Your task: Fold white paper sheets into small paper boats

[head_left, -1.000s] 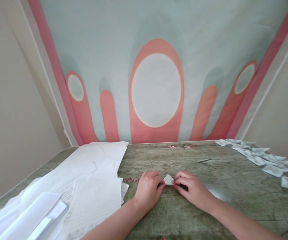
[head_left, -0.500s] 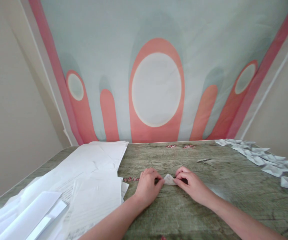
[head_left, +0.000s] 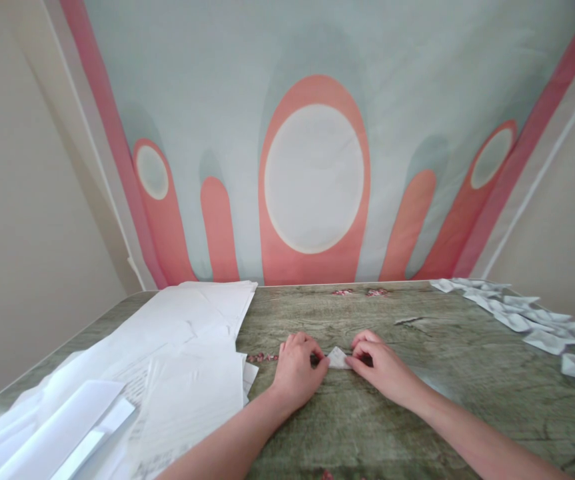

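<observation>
A small folded paper triangle (head_left: 338, 359) is held low over the wood-grained table (head_left: 312, 427), its point facing away from me. My left hand (head_left: 299, 370) pinches its left corner between thumb and fingers. At the right corner, the thumb and fingertips of my right hand (head_left: 374, 363) are closed on the same piece. The fingertips cover both of its corners.
Loose white sheets and printed pages (head_left: 187, 393) spread over the table's left side, with folded strips (head_left: 72, 433) on top. Several folded paper pieces (head_left: 547, 340) lie in a row along the right edge. A pink and grey patterned panel (head_left: 317, 180) rises behind the table.
Almost nothing differs. Both hands keep their pinch on the folded paper triangle, and the view has shifted very slightly.
</observation>
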Available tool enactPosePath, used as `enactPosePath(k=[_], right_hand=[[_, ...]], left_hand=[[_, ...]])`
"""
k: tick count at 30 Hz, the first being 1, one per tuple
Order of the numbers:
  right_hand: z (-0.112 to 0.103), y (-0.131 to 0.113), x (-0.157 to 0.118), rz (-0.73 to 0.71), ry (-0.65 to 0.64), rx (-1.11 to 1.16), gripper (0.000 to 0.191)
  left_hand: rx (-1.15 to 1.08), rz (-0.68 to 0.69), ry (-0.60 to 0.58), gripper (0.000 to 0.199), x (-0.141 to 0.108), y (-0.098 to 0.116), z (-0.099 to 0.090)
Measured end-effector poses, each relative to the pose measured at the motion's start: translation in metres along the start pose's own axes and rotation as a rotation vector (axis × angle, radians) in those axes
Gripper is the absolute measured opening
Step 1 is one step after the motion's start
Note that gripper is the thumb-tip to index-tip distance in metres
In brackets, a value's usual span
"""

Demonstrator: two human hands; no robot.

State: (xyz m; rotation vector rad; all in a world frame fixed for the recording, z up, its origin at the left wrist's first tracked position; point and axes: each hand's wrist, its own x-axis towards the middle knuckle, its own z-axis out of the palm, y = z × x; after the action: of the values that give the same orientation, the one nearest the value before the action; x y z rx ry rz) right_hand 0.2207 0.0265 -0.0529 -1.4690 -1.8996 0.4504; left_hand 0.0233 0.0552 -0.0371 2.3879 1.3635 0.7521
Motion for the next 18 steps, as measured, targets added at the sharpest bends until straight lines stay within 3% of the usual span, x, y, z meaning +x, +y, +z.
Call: enactPosePath(k=[9, 18], right_hand=[[0.001, 0.001, 0.001, -0.012, 0.007, -0.031, 0.015], [0.002, 0.002, 0.002, -0.022, 0.009, -0.048, 0.013]], left_hand=[[0.038, 0.026, -0.01, 0.01, -0.001, 0.002, -0.001], [0.133, 0.231, -0.049, 0.019, -0.004, 0.014, -0.01]])
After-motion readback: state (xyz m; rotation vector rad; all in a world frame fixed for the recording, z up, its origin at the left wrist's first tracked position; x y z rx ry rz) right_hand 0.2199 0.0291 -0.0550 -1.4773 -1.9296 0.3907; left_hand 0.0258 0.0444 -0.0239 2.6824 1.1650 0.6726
